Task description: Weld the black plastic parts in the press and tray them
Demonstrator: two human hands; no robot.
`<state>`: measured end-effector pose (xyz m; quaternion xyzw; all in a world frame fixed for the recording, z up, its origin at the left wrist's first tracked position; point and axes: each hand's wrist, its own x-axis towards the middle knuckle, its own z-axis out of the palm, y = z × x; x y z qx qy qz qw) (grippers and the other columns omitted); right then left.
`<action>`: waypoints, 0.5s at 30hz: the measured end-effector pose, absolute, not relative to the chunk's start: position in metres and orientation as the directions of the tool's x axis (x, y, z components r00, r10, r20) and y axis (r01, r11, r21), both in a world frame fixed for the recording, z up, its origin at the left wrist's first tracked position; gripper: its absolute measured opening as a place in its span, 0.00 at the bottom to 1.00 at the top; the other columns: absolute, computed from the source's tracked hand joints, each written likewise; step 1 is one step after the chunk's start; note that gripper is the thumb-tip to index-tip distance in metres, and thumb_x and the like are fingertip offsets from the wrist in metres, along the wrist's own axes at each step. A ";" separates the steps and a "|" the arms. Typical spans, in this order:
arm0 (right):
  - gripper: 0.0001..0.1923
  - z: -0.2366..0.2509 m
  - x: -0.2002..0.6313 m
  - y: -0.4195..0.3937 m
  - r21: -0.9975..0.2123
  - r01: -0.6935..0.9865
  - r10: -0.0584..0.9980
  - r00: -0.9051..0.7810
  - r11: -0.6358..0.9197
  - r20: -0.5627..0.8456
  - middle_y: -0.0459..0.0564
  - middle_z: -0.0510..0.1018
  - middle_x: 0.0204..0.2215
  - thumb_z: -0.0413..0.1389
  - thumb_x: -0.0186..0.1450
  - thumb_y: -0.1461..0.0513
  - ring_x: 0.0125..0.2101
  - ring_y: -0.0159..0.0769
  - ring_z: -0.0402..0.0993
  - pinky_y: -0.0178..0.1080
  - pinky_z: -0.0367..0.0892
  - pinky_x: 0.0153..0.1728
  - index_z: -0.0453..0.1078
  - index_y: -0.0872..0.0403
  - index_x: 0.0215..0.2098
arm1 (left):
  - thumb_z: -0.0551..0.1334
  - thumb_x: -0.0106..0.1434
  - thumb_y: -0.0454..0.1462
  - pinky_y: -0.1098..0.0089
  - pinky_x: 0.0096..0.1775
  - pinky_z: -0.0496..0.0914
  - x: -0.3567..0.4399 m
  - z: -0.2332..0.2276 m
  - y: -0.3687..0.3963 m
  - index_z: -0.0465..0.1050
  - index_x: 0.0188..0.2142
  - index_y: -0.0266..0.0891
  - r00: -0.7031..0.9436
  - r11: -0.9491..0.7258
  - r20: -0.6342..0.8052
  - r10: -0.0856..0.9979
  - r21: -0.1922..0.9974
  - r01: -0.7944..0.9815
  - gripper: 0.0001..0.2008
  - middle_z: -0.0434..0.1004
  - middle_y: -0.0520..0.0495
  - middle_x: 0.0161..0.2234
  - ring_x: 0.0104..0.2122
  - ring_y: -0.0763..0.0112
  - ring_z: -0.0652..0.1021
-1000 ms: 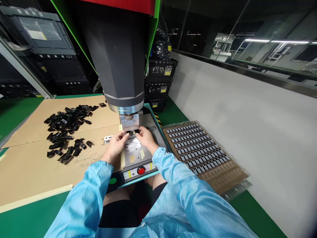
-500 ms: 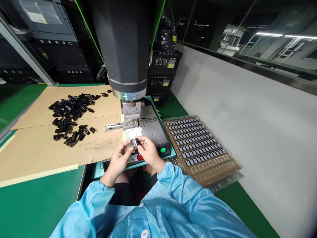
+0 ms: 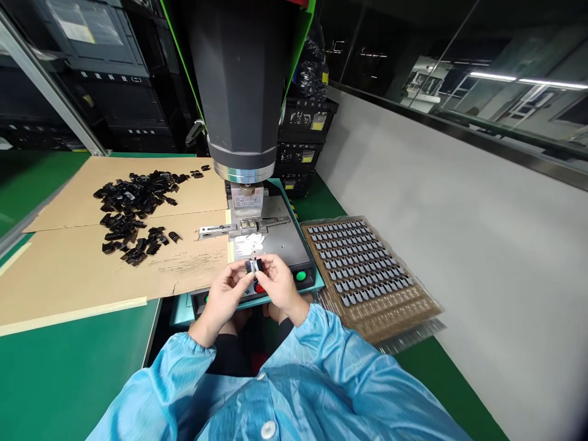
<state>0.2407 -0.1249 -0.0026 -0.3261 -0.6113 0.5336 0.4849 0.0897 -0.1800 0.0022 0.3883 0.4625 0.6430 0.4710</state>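
Between my two hands is a small black plastic part with a pale strip down its middle. My left hand pinches its left side with thumb and fingers. On the other side, my right hand grips it the same way. Both hands are over the front edge of a press machine, close to its red button. Just beyond my fingertips, white pieces lie on the metal base. Behind them sits a metal fixture under the press head.
A heap of black plastic parts lies on cardboard to the left. To the right, a tray holds rows of grey pieces. A green button is at the machine's front right. Black crates are stacked behind.
The black plastic part has turned slightly between my fingers, and its pale strip now stands more upright. Both hands keep hold of it. The view has shifted a little.
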 end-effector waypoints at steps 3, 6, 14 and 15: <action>0.19 0.005 0.241 -0.129 -0.962 -0.202 0.915 -0.322 0.186 0.244 0.52 0.83 0.49 0.66 0.70 0.54 0.50 0.42 0.81 0.46 0.77 0.54 0.70 0.49 0.56 | 0.80 0.59 0.46 0.66 0.46 0.80 0.090 0.006 -0.182 0.79 0.49 0.40 -0.249 -0.110 0.022 0.968 0.933 -0.342 0.24 0.85 0.43 0.43 0.40 0.65 0.84; 0.20 0.014 0.243 -0.131 -0.958 -0.246 0.926 -0.307 0.145 0.218 0.52 0.84 0.49 0.61 0.74 0.52 0.50 0.43 0.81 0.47 0.77 0.53 0.69 0.48 0.60 | 0.79 0.61 0.44 0.68 0.42 0.81 0.087 0.009 -0.183 0.78 0.51 0.39 -0.141 -0.011 -0.075 0.987 0.848 -0.530 0.24 0.84 0.40 0.49 0.41 0.65 0.84; 0.19 0.021 0.244 -0.134 -0.917 -0.389 0.931 -0.358 -0.082 0.068 0.51 0.82 0.49 0.62 0.71 0.54 0.36 0.35 0.77 0.39 0.75 0.37 0.74 0.48 0.58 | 0.72 0.68 0.34 0.72 0.45 0.82 0.080 0.010 -0.186 0.79 0.56 0.34 0.082 0.160 -0.156 0.984 0.600 -0.783 0.17 0.82 0.37 0.54 0.44 0.66 0.84; 0.18 0.022 0.244 -0.135 -0.910 -0.403 0.928 -0.367 -0.099 0.062 0.51 0.82 0.48 0.62 0.71 0.55 0.37 0.35 0.77 0.39 0.75 0.37 0.75 0.48 0.58 | 0.71 0.69 0.34 0.72 0.45 0.82 0.080 0.009 -0.186 0.79 0.56 0.34 0.095 0.166 -0.150 0.984 0.587 -0.793 0.17 0.82 0.38 0.54 0.43 0.66 0.84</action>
